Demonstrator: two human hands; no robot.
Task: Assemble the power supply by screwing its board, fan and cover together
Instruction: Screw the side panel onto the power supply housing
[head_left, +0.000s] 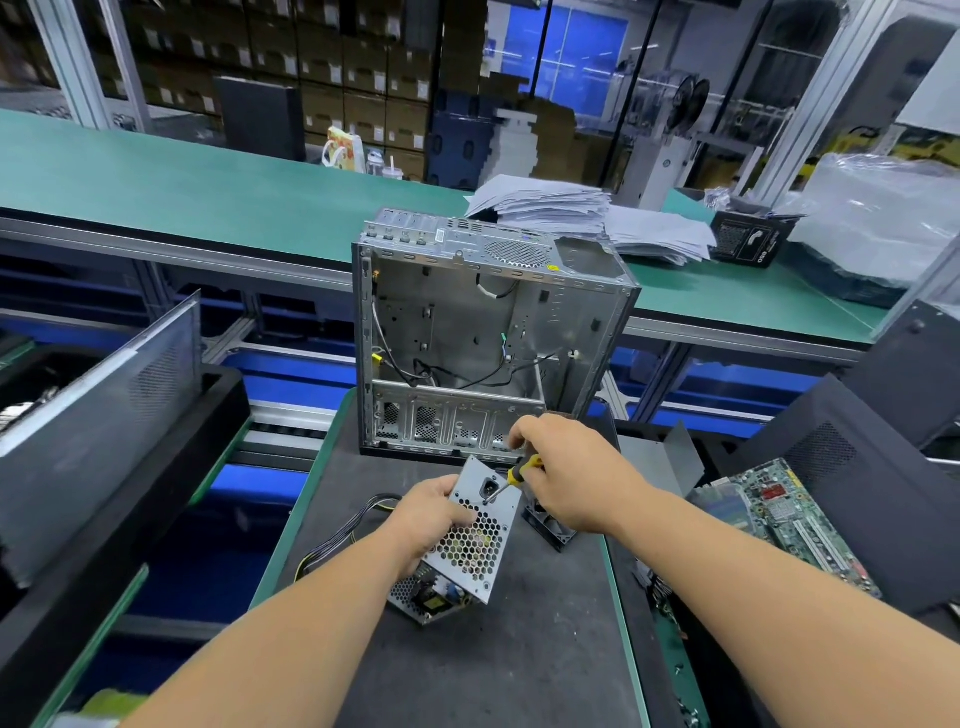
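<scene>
The metal power supply box (470, 540) is tilted up above the dark mat, its honeycomb-perforated face toward me and its board showing at the open lower end. My left hand (428, 517) grips its left edge. My right hand (566, 473) holds a yellow-and-black screwdriver (519, 473), whose tip touches the face near the power socket. A black fan (553, 527) lies on the mat just right of the box, partly hidden by my right hand. Black and yellow cables (337, 535) trail left from the box.
An open silver computer case (483, 332) stands upright right behind the work. A green motherboard (789, 512) and dark case panels lie at the right. A grey side panel (98, 415) leans in a black bin at the left. Paper stacks sit on the green bench behind.
</scene>
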